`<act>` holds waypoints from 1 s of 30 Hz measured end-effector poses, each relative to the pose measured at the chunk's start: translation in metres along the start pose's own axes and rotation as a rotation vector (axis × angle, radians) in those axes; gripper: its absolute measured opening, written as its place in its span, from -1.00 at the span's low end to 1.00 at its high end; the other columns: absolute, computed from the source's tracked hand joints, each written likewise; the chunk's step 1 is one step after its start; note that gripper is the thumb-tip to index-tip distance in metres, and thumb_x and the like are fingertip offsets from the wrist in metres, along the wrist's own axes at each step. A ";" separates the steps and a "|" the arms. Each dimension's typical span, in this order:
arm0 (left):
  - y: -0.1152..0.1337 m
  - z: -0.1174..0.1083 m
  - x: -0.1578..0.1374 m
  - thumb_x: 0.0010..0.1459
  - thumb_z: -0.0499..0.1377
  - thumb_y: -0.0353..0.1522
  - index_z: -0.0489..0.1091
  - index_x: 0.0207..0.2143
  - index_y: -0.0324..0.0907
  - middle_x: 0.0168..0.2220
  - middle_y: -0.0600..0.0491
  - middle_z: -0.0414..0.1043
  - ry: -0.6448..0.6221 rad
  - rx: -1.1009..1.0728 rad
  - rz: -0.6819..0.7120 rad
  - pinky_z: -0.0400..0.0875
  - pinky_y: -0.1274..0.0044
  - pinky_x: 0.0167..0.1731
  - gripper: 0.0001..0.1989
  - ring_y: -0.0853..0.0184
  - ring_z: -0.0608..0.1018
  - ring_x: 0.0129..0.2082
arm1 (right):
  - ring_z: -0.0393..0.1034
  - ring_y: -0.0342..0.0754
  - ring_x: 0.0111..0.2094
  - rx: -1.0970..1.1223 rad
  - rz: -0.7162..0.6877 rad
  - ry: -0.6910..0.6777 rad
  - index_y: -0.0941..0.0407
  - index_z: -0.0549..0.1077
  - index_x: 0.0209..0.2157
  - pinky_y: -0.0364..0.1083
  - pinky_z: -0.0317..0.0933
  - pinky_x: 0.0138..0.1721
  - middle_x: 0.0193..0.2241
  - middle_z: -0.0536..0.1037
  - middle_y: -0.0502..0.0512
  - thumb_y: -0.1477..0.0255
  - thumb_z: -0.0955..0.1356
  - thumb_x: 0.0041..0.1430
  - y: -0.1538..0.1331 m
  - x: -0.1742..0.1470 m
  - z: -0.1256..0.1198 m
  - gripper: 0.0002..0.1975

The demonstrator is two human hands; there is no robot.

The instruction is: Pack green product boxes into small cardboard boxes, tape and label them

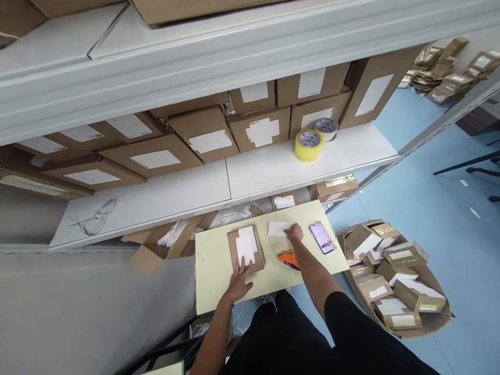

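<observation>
A small cardboard box [258, 258] with white labels on top lies on the pale yellow table [213, 289]. My left hand [239, 283] rests on the box's near edge, fingers spread, touching the label. To the right, my right hand [294, 233] closes on the right end of a white paper slip [277, 228] lying near the table's far side. Below my right wrist is an orange and blue tool [287, 259], partly hidden by my forearm; its kind is unclear. A phone [322, 237] lies right of my right hand.
Behind the table, a white shelf [267, 167] carries labelled cardboard boxes [213, 142], a yellow tape roll [308, 146], another tape roll [326, 126] and glasses [95, 217]. A large carton [436, 328] of small boxes stands on the floor at right. An open box [149, 259] sits under the shelf.
</observation>
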State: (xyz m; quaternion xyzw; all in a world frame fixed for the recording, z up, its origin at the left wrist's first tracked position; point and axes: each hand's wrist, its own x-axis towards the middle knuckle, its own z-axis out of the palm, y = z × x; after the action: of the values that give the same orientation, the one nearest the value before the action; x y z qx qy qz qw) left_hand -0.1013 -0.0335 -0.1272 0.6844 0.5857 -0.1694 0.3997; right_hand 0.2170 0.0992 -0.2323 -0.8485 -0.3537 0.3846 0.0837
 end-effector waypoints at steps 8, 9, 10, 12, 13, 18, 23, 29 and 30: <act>0.001 0.000 0.000 0.22 0.18 -0.36 -0.17 0.52 0.09 0.53 0.12 -0.64 -0.027 -0.031 0.006 -0.07 0.22 0.41 -0.09 0.06 -0.51 0.49 | 0.07 0.28 0.32 -0.263 -0.446 -0.014 0.03 0.12 0.39 0.15 0.12 0.23 0.32 0.24 0.33 0.42 0.48 0.05 -0.010 -0.014 0.006 -0.11; 0.001 0.000 0.000 0.23 0.17 -0.35 -0.18 0.52 0.10 0.53 0.12 -0.64 -0.026 -0.035 0.006 -0.06 0.21 0.41 -0.10 0.06 -0.51 0.49 | 0.04 0.30 0.33 -0.310 -0.491 -0.057 0.03 0.13 0.39 0.17 0.09 0.24 0.33 0.23 0.35 0.46 0.48 0.04 -0.011 -0.014 0.007 -0.10; 0.001 0.000 0.000 0.23 0.17 -0.34 -0.18 0.52 0.10 0.53 0.13 -0.64 -0.025 -0.041 0.008 -0.06 0.21 0.41 -0.10 0.06 -0.51 0.49 | 0.03 0.31 0.33 -0.351 -0.518 -0.085 0.05 0.15 0.38 0.19 0.07 0.25 0.33 0.23 0.37 0.48 0.48 0.04 -0.011 -0.012 0.008 -0.12; 0.002 0.000 0.000 0.23 0.16 -0.34 -0.18 0.52 0.09 0.53 0.13 -0.63 -0.022 -0.055 0.016 -0.07 0.19 0.41 -0.11 0.06 -0.51 0.49 | 0.05 0.33 0.31 -0.408 -0.548 -0.103 0.10 0.22 0.34 0.20 0.06 0.25 0.32 0.24 0.44 0.51 0.46 0.07 -0.013 -0.006 0.007 -0.20; 0.002 0.000 -0.001 0.23 0.15 -0.35 -0.17 0.52 0.09 0.53 0.13 -0.63 -0.020 -0.062 0.019 -0.08 0.18 0.41 -0.11 0.06 -0.51 0.49 | 0.06 0.33 0.31 -0.425 -0.560 -0.106 0.12 0.24 0.32 0.21 0.06 0.25 0.31 0.25 0.46 0.52 0.45 0.08 -0.013 -0.002 0.005 -0.24; 0.002 0.001 -0.002 0.23 0.13 -0.33 -0.15 0.51 0.12 0.54 0.17 -0.57 -0.001 -0.088 0.025 -0.10 0.12 0.41 -0.13 0.03 -0.50 0.50 | 0.01 0.29 0.35 -0.482 -0.612 -0.119 0.09 0.30 0.28 0.19 0.06 0.25 0.34 0.25 0.42 0.58 0.41 0.12 -0.014 0.021 -0.018 -0.32; 0.001 0.006 -0.002 0.23 0.09 -0.36 -0.17 0.52 0.07 0.53 0.15 -0.62 0.022 -0.099 0.047 -0.07 0.06 0.39 -0.14 -0.02 -0.49 0.50 | 0.03 0.24 0.36 -0.580 -0.610 -0.058 0.08 0.21 0.36 0.11 0.12 0.23 0.37 0.21 0.32 0.62 0.39 0.09 -0.002 0.023 -0.036 -0.22; -0.002 0.011 0.002 0.23 0.09 -0.41 -0.13 0.51 0.07 0.53 0.13 -0.59 0.056 -0.095 0.046 -0.07 0.06 0.39 -0.14 -0.03 -0.47 0.50 | 0.33 0.24 0.15 -0.317 -0.176 0.130 0.24 0.34 0.21 0.03 0.25 0.09 0.16 0.43 0.43 0.20 0.42 0.22 0.011 0.017 -0.029 -0.38; -0.002 0.011 0.002 0.22 0.09 -0.40 -0.13 0.51 0.07 0.53 0.14 -0.58 0.057 -0.095 0.048 -0.07 0.07 0.39 -0.14 -0.03 -0.47 0.50 | 0.38 0.23 0.11 -0.278 -0.127 0.117 0.23 0.36 0.17 0.01 0.28 0.04 0.12 0.47 0.41 0.18 0.44 0.19 0.012 0.017 -0.027 -0.38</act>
State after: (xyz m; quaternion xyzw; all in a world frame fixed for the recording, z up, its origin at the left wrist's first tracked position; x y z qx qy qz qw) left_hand -0.1001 -0.0403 -0.1365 0.6830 0.5877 -0.1122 0.4189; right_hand 0.2499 0.1052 -0.2289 -0.8488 -0.4509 0.2759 0.0103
